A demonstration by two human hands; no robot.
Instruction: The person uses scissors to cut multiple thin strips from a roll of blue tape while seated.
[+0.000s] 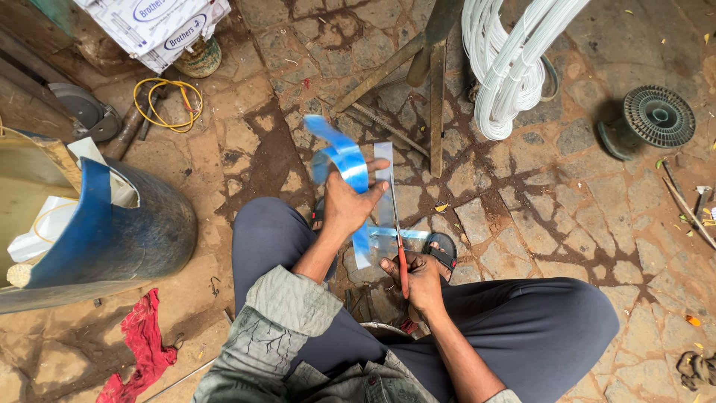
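**Cutting a shiny blue strip with scissors**

The blue strip (pixel 344 160) is thin, shiny sheet that curls up and away from the person. The left hand (pixel 349 205) is closed around it, thumb on one side and fingers on the other, holding it up over the stone floor (pixel 522 224). A flat silver piece (pixel 383 179) hangs just beside the fingers, and a pale cut strip lies across below it.

The right hand (pixel 419 280) is closed on the red handles of the scissors (pixel 397 239). The blades point away from the person and run up along the sheet, right next to the left hand. It looks like the cut is part way along. I think the next snip needs the sheet held tight and the left fingers kept clear of the blades.

The cut edges look sharp. A sandal (pixel 442 250) and foot sit just past the right hand, so there is little room there. The person's knees close in on both sides.

Farther out from the left hand are a blue barrel (pixel 112 231), a red rag (pixel 142 347) and a yellow wire loop (pixel 168 104). Beyond the right hand hangs a white coil of wire (pixel 507 67), with a wooden stick (pixel 437 104) near it and a round spool (pixel 656 116) well apart.
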